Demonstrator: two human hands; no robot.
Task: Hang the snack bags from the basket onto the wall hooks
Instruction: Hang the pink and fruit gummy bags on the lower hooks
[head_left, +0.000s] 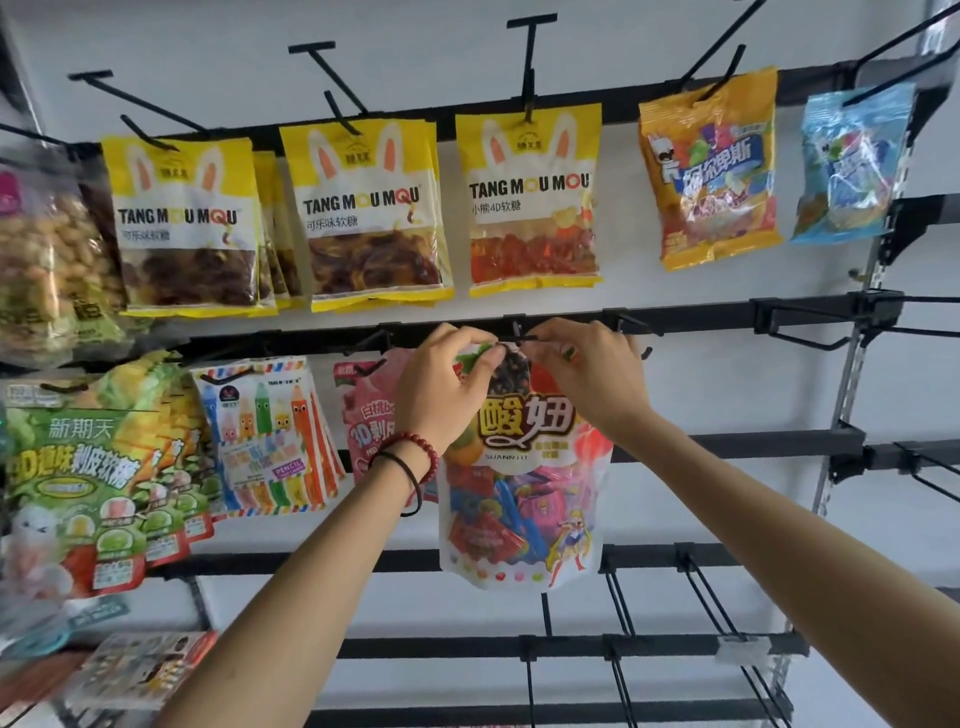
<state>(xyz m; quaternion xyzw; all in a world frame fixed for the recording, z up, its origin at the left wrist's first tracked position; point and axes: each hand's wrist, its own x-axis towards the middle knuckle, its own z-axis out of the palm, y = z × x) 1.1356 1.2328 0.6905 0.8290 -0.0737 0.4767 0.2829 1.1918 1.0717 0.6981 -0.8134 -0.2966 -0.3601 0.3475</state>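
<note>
The left grip (447, 387) and right grip (589, 376) each pinch a top corner of the colourful candy bag (519, 499), fingers curled, holding its top at a black hook (521, 338) on the middle rail (727, 315), centre frame. A pink bag (363, 415) hangs just left; a yellow bag (530, 202) hangs above.

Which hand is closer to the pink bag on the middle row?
Left. The left hand pinches the candy bag at its top, overlapping the pink bag; the right hand pinches it farther right.
</note>
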